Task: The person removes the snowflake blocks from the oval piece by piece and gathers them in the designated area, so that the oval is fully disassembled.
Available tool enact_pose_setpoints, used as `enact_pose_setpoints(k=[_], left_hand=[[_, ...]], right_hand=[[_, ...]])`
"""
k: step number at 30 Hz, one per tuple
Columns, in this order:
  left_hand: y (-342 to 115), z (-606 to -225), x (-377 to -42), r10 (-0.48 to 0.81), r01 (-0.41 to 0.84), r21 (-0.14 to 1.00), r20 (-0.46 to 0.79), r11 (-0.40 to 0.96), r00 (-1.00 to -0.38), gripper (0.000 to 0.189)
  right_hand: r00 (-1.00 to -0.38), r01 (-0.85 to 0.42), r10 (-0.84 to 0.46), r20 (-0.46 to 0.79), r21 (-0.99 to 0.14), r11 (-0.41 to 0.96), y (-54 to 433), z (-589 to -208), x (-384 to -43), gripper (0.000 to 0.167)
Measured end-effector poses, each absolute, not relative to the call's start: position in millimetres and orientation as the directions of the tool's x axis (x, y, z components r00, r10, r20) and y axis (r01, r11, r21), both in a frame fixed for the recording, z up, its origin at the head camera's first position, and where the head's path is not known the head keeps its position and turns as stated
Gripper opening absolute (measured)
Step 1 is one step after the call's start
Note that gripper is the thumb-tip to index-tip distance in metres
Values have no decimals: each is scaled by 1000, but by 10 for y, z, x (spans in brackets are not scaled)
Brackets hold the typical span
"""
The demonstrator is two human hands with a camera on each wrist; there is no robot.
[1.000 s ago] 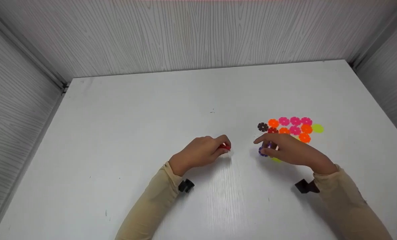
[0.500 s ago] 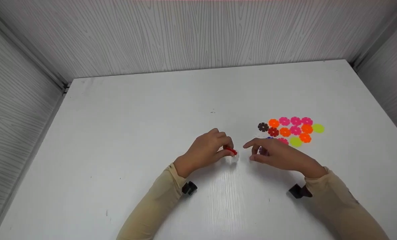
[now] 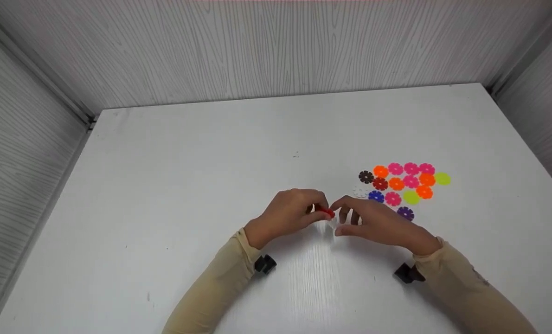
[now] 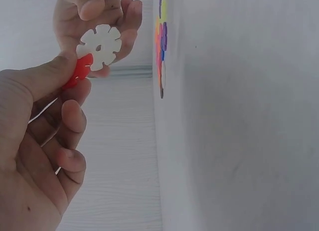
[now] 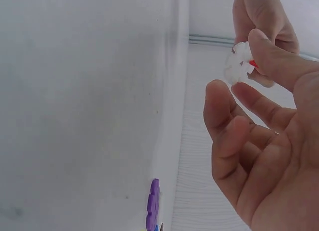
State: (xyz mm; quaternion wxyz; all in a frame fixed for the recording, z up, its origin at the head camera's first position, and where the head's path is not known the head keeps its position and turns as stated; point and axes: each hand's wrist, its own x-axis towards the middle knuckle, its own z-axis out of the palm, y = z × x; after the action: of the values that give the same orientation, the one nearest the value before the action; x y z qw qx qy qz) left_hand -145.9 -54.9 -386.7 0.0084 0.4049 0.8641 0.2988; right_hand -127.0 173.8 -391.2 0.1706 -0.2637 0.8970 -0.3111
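Observation:
My left hand [image 3: 292, 213] pinches a red notched flower disc [image 4: 80, 70] between thumb and fingers. A white flower disc [image 4: 100, 47] is joined to the red one at its edge and sticks out past the fingertips. On the other side of it is my right hand [image 3: 371, 221], thumb and index finger spread apart around the white disc, the other fingers loosely bent. In the right wrist view, the right thumb [image 5: 271, 56] passes in front of part of the white disc, and the index fingertip is close to its lower edge; I cannot tell whether they touch.
Beyond the right hand, several flower discs lie flat on the white table [image 3: 188, 185]: pink [image 3: 411, 181], orange [image 3: 396, 184], yellow [image 3: 442, 178], dark red [image 3: 380, 183], brown [image 3: 366, 176], blue [image 3: 376, 196] and purple [image 3: 405, 213]. Pale wood-grain panels [image 3: 276, 46] enclose the table.
The right hand has moved left, off the loose discs, and come up to the left hand, uncovering several discs. The left hand has shifted slightly right, still pinching the red disc.

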Motion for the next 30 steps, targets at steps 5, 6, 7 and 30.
enact_pose_setpoints(k=[5, 6, 7, 30], left_hand=[[-541, -3863, -1447, 699, 686, 561, 245, 463, -672, 16], [-540, -3859, -1445, 695, 683, 560, 245, 468, -676, 16], [-539, -3857, -1445, 690, 682, 554, 245, 477, -681, 17], [-524, -3916, -1436, 709, 825, 258, 422, 503, -565, 14]], right_hand=[[-814, -387, -576, -70, -675, 629, 1688, -3944, -1250, 45], [-817, -390, -573, -58, -676, 625, 1684, -3945, -1249, 44], [-821, -394, -569, -48, -674, 625, 1684, -3945, -1250, 43], [-815, -455, -577, 54, -675, 581, 1735, -3858, -1231, 40]])
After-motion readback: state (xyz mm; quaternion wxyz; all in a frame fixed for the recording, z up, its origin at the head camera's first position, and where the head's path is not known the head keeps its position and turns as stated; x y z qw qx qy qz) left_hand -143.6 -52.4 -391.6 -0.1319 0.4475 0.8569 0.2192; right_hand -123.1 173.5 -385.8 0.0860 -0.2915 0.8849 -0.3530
